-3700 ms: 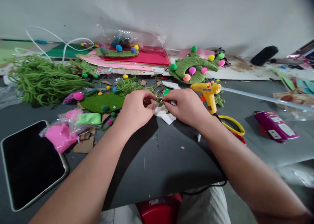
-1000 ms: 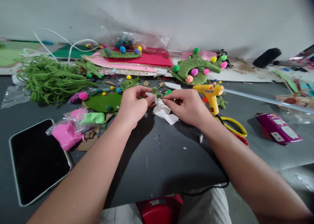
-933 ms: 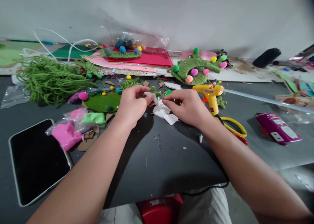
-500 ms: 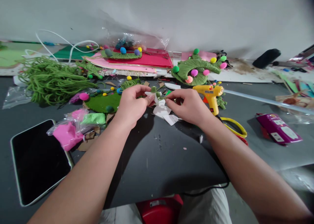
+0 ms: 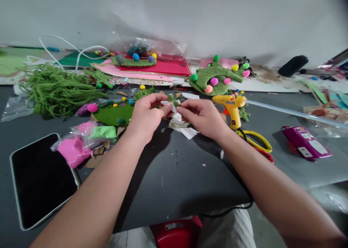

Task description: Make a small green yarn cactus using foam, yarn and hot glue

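My left hand [image 5: 146, 118] pinches a small white cutout [image 5: 169, 102], its points partly wrapped in green yarn. From the right, the closed thumb and fingers of my right hand [image 5: 202, 115] meet the cutout's wrapped point; fingers hide whether they grip the point itself or only its yarn. A loose strand of green yarn [image 5: 179, 125] curls below over white paper scraps [image 5: 189, 133]. Just right of my right hand stands a yellow glue gun [image 5: 233, 108] with a clear glue stick [image 5: 288, 111] in its back.
Left are a tablet [image 5: 43, 182], a pink plastic-wrapped packet [image 5: 73, 152] and a heap of green yarn [image 5: 58, 92]. A yarn-wrapped wreath [image 5: 199, 82] with pompoms lies behind. Yellow-and-red-handled scissors [image 5: 261, 141] and a purple packet [image 5: 307, 142] lie right.
My right hand has moved slightly left, its fingertips now against the cutout. A yarn strand now shows curled on the paper below. My left hand has stayed almost in place.
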`<state>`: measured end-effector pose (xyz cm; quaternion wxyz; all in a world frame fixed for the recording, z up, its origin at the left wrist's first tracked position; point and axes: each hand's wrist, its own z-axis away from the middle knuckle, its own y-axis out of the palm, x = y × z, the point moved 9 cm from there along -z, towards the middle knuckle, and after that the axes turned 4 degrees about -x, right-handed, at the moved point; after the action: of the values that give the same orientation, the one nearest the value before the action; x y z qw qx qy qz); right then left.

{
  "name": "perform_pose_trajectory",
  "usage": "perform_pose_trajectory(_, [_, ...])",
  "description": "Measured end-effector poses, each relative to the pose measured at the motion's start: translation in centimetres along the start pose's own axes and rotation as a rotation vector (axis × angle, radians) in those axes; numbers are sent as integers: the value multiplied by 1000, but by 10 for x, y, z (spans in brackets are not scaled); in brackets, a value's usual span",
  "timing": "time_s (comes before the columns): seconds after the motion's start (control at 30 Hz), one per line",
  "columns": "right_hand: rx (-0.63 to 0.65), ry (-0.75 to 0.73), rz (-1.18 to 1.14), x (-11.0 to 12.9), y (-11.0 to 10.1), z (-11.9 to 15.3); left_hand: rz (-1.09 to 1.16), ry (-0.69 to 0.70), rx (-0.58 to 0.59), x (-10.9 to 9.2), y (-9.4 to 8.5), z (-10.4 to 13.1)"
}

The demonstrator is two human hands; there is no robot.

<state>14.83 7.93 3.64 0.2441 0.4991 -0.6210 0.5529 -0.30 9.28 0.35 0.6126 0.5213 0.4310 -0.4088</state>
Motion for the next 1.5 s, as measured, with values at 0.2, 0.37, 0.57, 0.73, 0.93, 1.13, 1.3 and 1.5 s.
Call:
perform_pose_trajectory(0.2, [-16, -76, 86, 10, -5, 1, 100, -19, -18, -1, -1, 0])
perform_pose_trajectory(0.37, [18, -91, 142, 11, -3, 2, 107, -38, -29, -1, -1, 1])
perform_pose_trajectory(0.57, [46, -97, 225, 8, -1, 4, 51, -47, -11, 1, 0, 0])
perform_pose_trajectory(0.73, [13, -172, 371, 12, -2, 4, 3, -26, 6, 3, 2, 1])
perform_pose_trajectory(0.93, [-26, -291, 367, 17, -3, 5, 34, -76, 35, 2, 8, 5])
perform_pose_trajectory(1.13, [-101, -342, 355, 5, -15, 1, -205, -65, 184, 3, 13, 8])
perform_pose_trajectory(1.3, [-120, -316, 420, 3, -23, -1, -660, 325, 180, -16, 11, 10])
perform_pose_trajectory(1.5, [-82, -268, 478, 12, -16, 3, -825, 546, 165, -23, 22, 20])
